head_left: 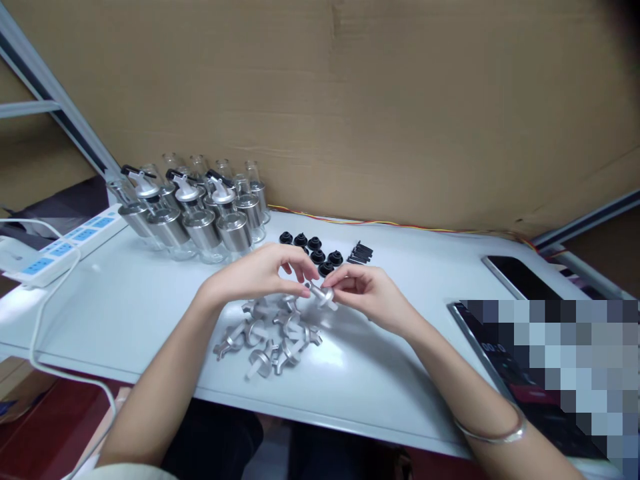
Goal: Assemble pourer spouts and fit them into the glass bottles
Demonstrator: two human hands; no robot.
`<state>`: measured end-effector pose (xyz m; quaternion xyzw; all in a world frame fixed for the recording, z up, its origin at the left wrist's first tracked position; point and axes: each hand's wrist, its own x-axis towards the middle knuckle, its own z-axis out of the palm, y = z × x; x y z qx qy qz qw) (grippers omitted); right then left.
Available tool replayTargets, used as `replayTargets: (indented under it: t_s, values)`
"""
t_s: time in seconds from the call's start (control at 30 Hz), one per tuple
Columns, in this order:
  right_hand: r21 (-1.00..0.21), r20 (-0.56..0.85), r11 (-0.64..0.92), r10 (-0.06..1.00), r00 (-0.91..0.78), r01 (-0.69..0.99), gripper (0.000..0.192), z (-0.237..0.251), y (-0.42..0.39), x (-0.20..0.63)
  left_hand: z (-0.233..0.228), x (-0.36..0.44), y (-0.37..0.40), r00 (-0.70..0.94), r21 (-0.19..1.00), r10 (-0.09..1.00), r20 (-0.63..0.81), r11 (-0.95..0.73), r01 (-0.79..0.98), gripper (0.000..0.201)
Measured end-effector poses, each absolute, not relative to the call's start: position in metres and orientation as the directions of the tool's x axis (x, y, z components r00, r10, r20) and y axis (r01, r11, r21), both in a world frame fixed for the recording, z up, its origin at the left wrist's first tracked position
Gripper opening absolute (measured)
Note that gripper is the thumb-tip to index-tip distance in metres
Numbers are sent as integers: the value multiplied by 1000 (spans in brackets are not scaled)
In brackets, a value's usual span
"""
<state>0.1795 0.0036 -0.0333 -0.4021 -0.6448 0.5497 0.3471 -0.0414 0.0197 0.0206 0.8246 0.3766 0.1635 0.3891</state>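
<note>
My left hand and my right hand meet above the white table, both pinching one small silver pourer spout between their fingertips. Directly beneath and to the left lies a loose pile of several similar silver spouts. Just beyond my fingers sit several black rubber stoppers and a small heap of black caps.
Several glass bottles with metal bands, some with spouts fitted, stand at the back left. A white power strip lies at the left edge. A phone and a pixelated tablet sit on the right. A cardboard wall backs the table.
</note>
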Motion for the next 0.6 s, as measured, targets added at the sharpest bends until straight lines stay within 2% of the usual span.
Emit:
replayTargets:
  t_s: [0.13,0.27,0.37,0.47,0.6]
  values:
    - [-998,-16,9,918,-396,59,14,-34,3,176,23,-39,17,634,802,773,39,-403,441,18]
    - [-999,-46,-49,902,-430,5,14,-35,1,174,22,-37,17,621,814,780,76,-409,413,14]
    - [-1000,21,15,895,-446,-17,18,-35,0,173,23,-36,16,603,825,795,69,-385,413,12]
    - [-994,105,108,917,-384,-15,24,-34,1,174,24,-35,16,590,832,806,41,-354,426,14]
    - [-994,91,110,904,-417,22,25,-31,0,174,26,-35,14,585,832,811,23,-340,438,16]
